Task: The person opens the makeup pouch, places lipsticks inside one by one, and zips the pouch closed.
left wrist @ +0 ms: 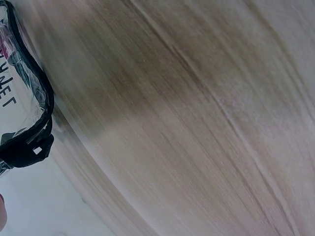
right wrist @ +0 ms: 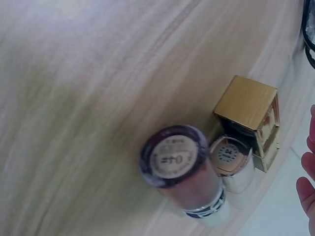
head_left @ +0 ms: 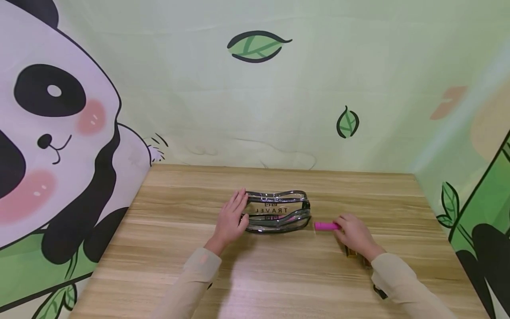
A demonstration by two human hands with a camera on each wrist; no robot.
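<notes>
A clear travel pouch [head_left: 279,210] with black trim lies on the table with its upper side gaping, and something pink shows inside it. My left hand [head_left: 231,217] rests on the pouch's left end, fingers extended along it and thumb near the front edge. Just right of the pouch, my right hand [head_left: 355,233] pinches a pink lipstick-sized tube [head_left: 324,226], which points left toward the pouch. Below that hand stand a gold square lipstick [right wrist: 246,103], a clear-ended lipstick [right wrist: 229,155] and a reddish lip gloss tube [right wrist: 177,160], mostly hidden in the head view.
The wood-grain table [head_left: 167,248] ends at a back edge against a pale green cloth wall [head_left: 191,88] printed with a panda and leaves. A dark object [head_left: 380,291] shows beside the right sleeve, partly covered.
</notes>
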